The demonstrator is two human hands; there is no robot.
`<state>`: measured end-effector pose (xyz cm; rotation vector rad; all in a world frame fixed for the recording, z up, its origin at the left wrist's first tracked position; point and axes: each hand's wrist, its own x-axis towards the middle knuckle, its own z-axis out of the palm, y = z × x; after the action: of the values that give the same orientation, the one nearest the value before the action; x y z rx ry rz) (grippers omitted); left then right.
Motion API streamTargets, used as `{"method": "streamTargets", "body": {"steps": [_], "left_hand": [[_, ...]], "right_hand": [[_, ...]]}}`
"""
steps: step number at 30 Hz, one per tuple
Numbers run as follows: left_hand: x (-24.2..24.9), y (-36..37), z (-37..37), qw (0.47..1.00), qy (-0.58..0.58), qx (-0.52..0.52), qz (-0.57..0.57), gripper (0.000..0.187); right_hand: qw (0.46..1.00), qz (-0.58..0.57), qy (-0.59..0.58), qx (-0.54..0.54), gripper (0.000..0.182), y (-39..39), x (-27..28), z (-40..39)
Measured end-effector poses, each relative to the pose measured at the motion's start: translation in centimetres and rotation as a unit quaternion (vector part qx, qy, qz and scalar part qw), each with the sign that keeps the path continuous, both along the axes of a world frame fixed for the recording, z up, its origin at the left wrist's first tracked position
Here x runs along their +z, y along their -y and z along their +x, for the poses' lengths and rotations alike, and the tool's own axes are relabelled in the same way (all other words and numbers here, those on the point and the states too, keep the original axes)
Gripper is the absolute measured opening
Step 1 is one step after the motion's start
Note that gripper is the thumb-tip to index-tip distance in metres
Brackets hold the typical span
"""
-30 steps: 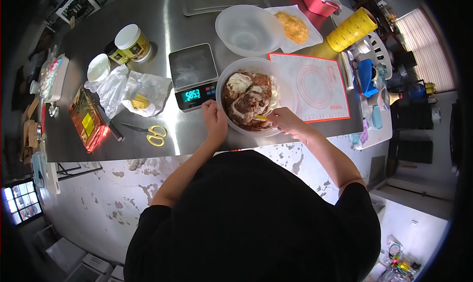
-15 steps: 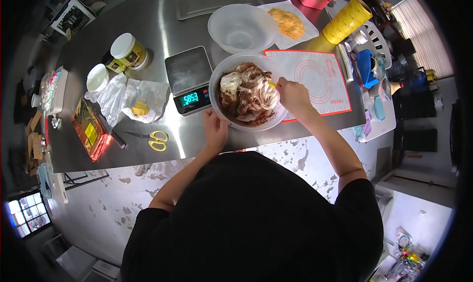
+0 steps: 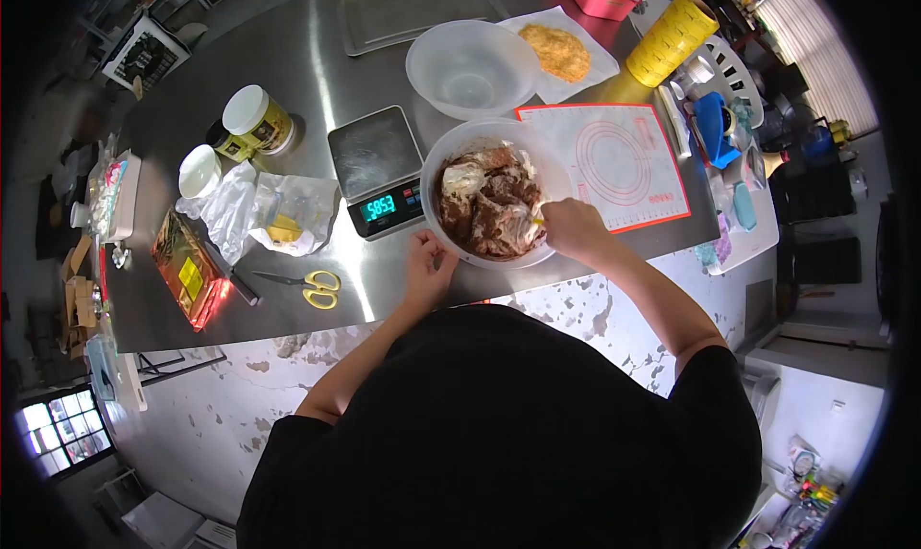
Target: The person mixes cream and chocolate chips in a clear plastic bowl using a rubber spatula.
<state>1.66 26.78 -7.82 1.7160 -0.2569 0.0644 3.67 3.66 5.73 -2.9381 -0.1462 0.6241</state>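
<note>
A translucent plastic bowl point(image 3: 559, 160) at the table's front edge holds a streaky mix of brown chocolate and white cream point(image 3: 489, 203). At its lower left side, my left hand point(image 3: 431, 267) grips the bowl's edge with bent fingers. My right hand point(image 3: 578, 230) is closed around the yellow handle of a spatula point(image 3: 538, 220) at the bowl's right side. The spatula's blade is down in the mixture and mostly hidden. Left of the bowl stands a digital scale point(image 3: 375, 155) with a lit display, nothing on its plate.
Behind stand another translucent bowl point(image 3: 473, 69), a metal tray point(image 3: 422, 16) and a golden crumbly round point(image 3: 556, 53) on paper. A red-edged baking mat point(image 3: 643, 189) lies right. Yellow-handled scissors point(image 3: 321, 290), lidded tubs point(image 3: 257, 119), a crumpled wrapper point(image 3: 293, 213) and a shiny red packet point(image 3: 189, 275) lie left.
My right hand has moved toward the bowl's near right side, and the mixture is turned over, with more brown on top. My left hand stays at the bowl. The view has shifted slightly.
</note>
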Motion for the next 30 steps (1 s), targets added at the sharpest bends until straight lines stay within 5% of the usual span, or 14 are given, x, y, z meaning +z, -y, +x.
{"method": "streamTargets", "body": {"steps": [7,9,12,15,18,20,23,28,30], "left_hand": [[-0.5,0.0,-0.3,0.998,-0.053,-0.022,-0.033,0.012],[-0.6,0.0,-0.4,0.999,-0.044,-0.023,-0.021,0.013],[-0.2,0.1,-0.5,0.997,-0.066,-0.031,-0.039,0.014],[0.0,-0.2,-0.5,0.998,-0.05,-0.032,-0.008,0.014],[0.7,-1.1,-0.1,0.995,-0.076,-0.068,0.004,0.013],[1.1,-2.0,0.5,0.998,0.011,-0.011,-0.067,0.01],[1.5,-2.5,4.1,0.995,0.009,0.101,-0.017,0.016],[1.2,-1.8,12.8,0.991,-0.104,0.058,-0.054,0.02],[1.0,-1.2,15.3,0.99,-0.12,0.005,0.067,0.028]], "right_hand": [[0.982,0.179,-0.045,-0.045,0.024,-0.3,-3.0,-0.8],[0.848,0.356,-0.255,-0.3,0.021,-0.1,-1.6,-0.5],[0.773,0.425,-0.246,-0.402,0.018,-0.5,-0.2,-0.8],[0.767,0.454,-0.2,-0.407,0.019,0.4,-0.3,-0.5],[0.834,0.404,-0.116,-0.356,0.019,0.9,-0.3,0.1],[0.908,0.328,0.017,-0.26,0.021,2.3,-1.8,1.0],[0.961,0.18,0.159,-0.138,0.019,2.4,-1.1,1.7],[0.986,0.017,0.138,-0.091,0.012,1.6,0.2,2.7],[0.984,-0.038,0.171,-0.036,0.01,2.2,-1.1,3.0]]}}
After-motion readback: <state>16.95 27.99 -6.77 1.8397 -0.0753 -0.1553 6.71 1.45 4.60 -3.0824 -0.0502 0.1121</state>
